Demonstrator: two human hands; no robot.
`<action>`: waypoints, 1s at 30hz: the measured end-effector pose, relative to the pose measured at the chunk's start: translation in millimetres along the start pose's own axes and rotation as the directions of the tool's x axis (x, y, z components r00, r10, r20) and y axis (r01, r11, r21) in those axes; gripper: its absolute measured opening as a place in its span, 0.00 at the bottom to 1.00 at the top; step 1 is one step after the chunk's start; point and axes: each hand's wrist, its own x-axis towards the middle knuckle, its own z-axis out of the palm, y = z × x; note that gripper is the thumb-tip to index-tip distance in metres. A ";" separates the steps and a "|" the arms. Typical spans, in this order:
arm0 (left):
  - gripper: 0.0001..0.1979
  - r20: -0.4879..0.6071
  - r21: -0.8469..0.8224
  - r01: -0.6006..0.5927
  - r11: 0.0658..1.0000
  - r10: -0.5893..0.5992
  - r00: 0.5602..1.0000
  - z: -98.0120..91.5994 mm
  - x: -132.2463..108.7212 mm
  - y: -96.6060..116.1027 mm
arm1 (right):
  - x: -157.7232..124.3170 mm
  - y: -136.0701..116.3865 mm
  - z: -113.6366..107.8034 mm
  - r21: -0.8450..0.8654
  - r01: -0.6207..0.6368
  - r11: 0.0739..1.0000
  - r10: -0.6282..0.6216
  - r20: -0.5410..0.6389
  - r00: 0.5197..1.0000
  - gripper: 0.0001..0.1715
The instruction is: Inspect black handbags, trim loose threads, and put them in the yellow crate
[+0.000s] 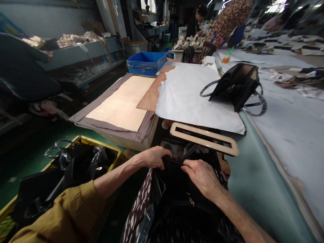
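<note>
A black handbag rests in my lap, its opening towards me and a small gold clasp showing inside the dark shape. My left hand pinches the far rim of the bag at its left. A short way to the right, my right hand grips the same rim between thumb and fingers. Just beyond my hands lies a pale wooden frame with a long rounded slot. Part of a dark machine or stand sits beneath it, mostly hidden. The bag's lower part is lost in shadow.
Left of me stands a yellow crate full of black handbags. A cloth-covered board lies on a white tub ahead. Another black handbag stands on the white-covered table. Behind are a blue bin and several people working.
</note>
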 end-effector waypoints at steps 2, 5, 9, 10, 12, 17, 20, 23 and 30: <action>0.23 -0.012 -0.016 0.008 1.000 -0.008 1.000 -1.0 -3.1 -2.8 | 0.5 1.9 0.7 0.020 -0.013 1.000 0.012 0.008 1.000 0.17; 0.24 -0.033 -0.053 0.034 0.998 -0.035 0.999 -2.0 -6.8 -5.3 | 2.0 3.3 1.7 0.048 -0.022 0.999 0.022 0.009 1.000 0.17; 0.22 -0.047 -0.150 0.064 0.987 -0.072 0.996 1.6 -7.6 -11.0 | 4.1 4.8 1.9 0.065 -0.037 0.997 0.036 0.021 0.999 0.17; 0.22 -0.058 -0.176 0.071 0.982 -0.082 0.995 3.4 -7.1 -13.0 | 4.5 5.3 2.2 0.063 -0.037 0.997 0.036 0.022 0.999 0.17; 0.21 -0.081 -0.225 0.090 0.970 -0.111 0.991 7.4 -5.9 -16.3 | 5.1 6.2 3.6 0.043 -0.031 0.999 0.030 0.013 0.999 0.17; 0.20 -0.117 -0.289 0.151 0.945 -0.191 0.975 12.2 -5.8 -13.6 | 6.7 3.4 9.9 -0.078 -0.015 0.997 0.012 -0.036 0.999 0.12; 0.19 -0.141 -0.280 0.148 0.948 -0.193 0.971 11.7 -7.4 -8.7 | 8.7 -1.6 12.0 -0.080 0.044 0.996 -0.050 -0.074 0.996 0.08; 0.19 -0.148 -0.276 0.132 0.952 -0.178 0.973 11.2 -8.3 -7.4 | 11.5 -5.6 12.1 -0.063 0.054 0.997 -0.059 -0.092 0.994 0.06; 0.18 -0.144 -0.303 0.124 0.945 -0.174 0.974 13.2 -7.7 -10.5 | 19.0 -6.3 10.5 -0.062 0.002 0.998 -0.002 -0.003 1.000 0.09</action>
